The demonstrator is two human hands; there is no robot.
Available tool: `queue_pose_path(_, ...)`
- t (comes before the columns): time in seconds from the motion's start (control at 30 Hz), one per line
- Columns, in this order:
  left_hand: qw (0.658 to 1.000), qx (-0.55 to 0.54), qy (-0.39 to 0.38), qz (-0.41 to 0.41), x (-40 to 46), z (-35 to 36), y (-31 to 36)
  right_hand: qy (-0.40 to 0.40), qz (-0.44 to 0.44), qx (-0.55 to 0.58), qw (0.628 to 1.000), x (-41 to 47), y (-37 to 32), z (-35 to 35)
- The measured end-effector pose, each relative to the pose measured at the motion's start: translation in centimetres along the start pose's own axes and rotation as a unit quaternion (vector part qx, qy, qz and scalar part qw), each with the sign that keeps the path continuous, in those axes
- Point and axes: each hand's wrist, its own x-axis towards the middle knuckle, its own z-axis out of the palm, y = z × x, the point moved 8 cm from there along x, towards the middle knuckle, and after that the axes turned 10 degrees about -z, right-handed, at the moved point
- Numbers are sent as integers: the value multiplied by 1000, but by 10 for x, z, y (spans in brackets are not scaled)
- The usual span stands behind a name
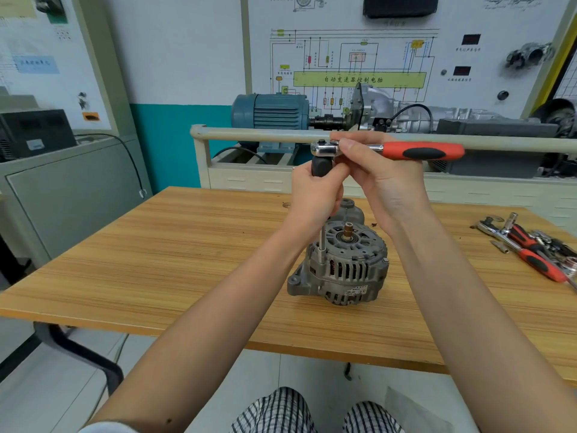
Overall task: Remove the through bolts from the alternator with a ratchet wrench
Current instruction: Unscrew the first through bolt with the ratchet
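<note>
Both hands [315, 195] raised, fingers curled

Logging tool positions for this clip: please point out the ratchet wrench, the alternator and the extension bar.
ratchet wrench [423, 150]: head view, on its red and black handle.
alternator [352, 270]: head view, on the slotted side of its housing.
extension bar [321, 242]: head view, on the bare metal shaft below the left hand.

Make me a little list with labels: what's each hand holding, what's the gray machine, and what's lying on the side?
left hand: grips the black extension handle
right hand: pinches the ratchet wrench near its head
alternator: upright on the wooden table
extension shaft: reaches down to the alternator's edge
spare tools: piled at the table's right
</note>
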Motion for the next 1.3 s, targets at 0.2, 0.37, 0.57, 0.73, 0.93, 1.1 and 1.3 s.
queue_pose_path(0.2, 995, 7, -101, -14, 2, 7, 0, 24, 2, 106, 994, 2, -6, 0)
queue_pose_path(0.37, 970, 33, -238, -33, 0, 26, 0, 32, 22, 276, 960, 4, -13, 0)
queue_pose_path(0.57, 978, 26, -203, -48, 6, 23, -3, 60, -26, 189, 980, 0, -12, -5)
queue_pose_path(0.73, 997, 75, -11, 8, 8, 10, 6, 95, -104, 121, 983, -7, -19, -8)
queue_pose_path(0.93, 998, 62, 17, -2, 6, 9, 6, 96, 2, 212, 973, 6, -5, -7)
queue_pose_path(1.1, 997, 62, -38, -19, 4, 11, 5, 119, 117, 288, 943, 28, 21, -8)
queue_pose_path(1.3, 997, 49, -51, -28, 5, 11, 3, 142, 177, 300, 927, 32, 40, -4)
